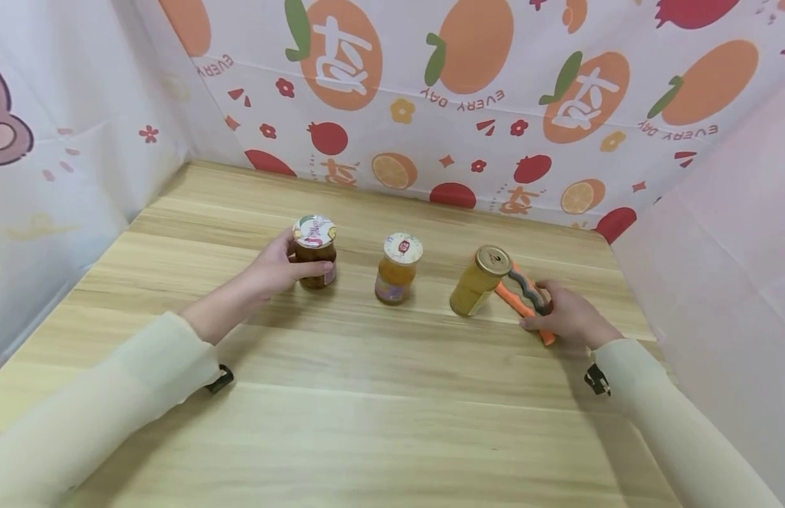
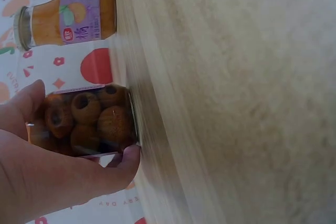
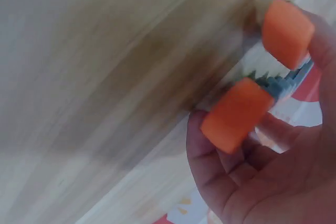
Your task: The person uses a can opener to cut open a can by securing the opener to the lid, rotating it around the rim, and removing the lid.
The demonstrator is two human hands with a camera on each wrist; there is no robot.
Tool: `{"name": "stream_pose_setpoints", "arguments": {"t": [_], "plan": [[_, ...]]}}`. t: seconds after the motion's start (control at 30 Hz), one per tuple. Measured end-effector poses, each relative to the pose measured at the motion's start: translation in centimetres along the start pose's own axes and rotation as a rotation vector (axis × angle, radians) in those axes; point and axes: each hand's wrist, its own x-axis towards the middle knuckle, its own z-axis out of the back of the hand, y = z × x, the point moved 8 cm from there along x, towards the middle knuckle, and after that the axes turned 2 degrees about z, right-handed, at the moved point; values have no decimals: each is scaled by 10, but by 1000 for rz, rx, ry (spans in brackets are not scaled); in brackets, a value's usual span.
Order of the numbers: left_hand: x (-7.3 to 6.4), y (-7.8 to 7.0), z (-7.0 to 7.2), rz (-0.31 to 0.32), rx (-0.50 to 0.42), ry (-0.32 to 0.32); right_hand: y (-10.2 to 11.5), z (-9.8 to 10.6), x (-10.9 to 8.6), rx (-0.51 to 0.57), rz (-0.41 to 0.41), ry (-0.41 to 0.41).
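My left hand [image 1: 272,274] grips a glass jar [image 1: 310,262] of round brown pitted fruit with a patterned white lid. In the left wrist view, thumb and fingers are on opposite sides of this jar [image 2: 94,121], low by the wood. On the right, my right hand [image 1: 572,315] holds an orange and grey jar opener [image 1: 518,304] by its handles. The right wrist view shows the opener's two blunt orange ends [image 3: 236,116] apart, grey teeth between them and fingers curled round the outside. A gold-lidded jar of yellow fruit [image 1: 476,286] overlaps the opener's far end.
Between the hands stands an upright jar of orange fruit [image 1: 395,275] with a white lid and purple label. All of this is on a wood-grain table [image 1: 367,423]. A fruit-printed curtain [image 1: 405,127] closes off the back, with pale cloth at both sides.
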Motion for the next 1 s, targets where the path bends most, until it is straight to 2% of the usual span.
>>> {"name": "stream_pose_setpoints", "arguments": {"t": [0.13, 0.3, 0.4, 0.57, 0.73, 1.0], "plan": [[-2, -1, -2, -14, -2, 14, 4, -1, -1, 51, -24, 5], [-4, -2, -6, -19, -11, 44, 5, 5, -5, 125, -43, -51], [-5, -2, -8, -24, -16, 58, 5, 17, -8, 179, -55, -110], [-9, -1, -11, -26, -22, 78, 10, 53, -15, 265, -22, -267], [-15, 0, -13, -22, -15, 99, 29, 84, -29, 244, 40, -396], [-27, 2, -20, 1, -3, 127, 73, 106, -48, 162, 102, -418]]}}
